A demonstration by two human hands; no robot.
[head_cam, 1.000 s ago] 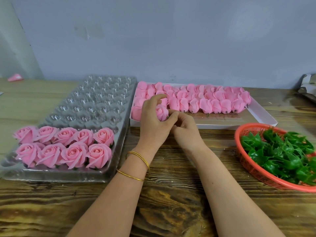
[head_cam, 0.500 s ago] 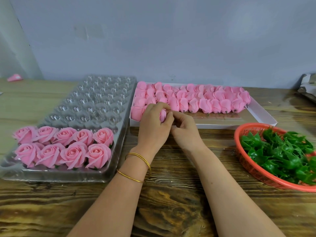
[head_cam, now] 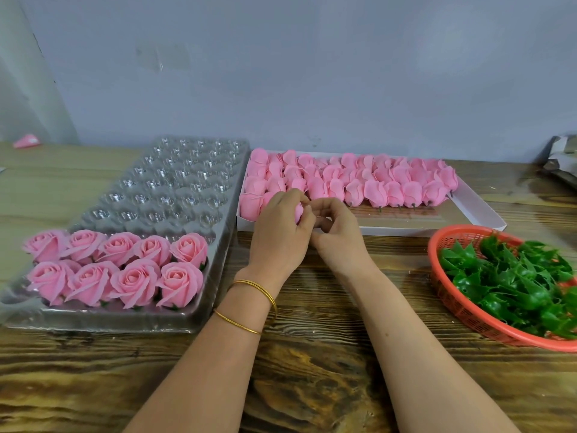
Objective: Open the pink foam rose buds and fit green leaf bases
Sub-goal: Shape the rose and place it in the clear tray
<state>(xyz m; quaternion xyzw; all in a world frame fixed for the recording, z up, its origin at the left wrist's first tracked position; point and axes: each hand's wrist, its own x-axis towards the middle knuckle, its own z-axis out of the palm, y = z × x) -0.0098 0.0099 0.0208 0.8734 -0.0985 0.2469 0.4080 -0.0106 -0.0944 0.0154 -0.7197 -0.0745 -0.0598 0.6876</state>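
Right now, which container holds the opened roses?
The clear plastic blister tray at left, with nine opened pink foam roses; the white flat box holds closed buds, the orange mesh basket green leaf bases.

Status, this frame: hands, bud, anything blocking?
Left hand gripping pink bud, right hand pinching its edge. Bud mostly hidden behind them. Nothing blocking.

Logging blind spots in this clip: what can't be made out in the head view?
All in the head view.
Bud: mostly covered by the left hand, which grips it; how far open it is, and whether the right hand pinches it, is unclear.
Basket of leaves: cut off by the right edge.
Grey object, far right: cut by the edge, unidentifiable.
Pink scrap, far left: too small.
Finished roses: undersides hidden by their petals.
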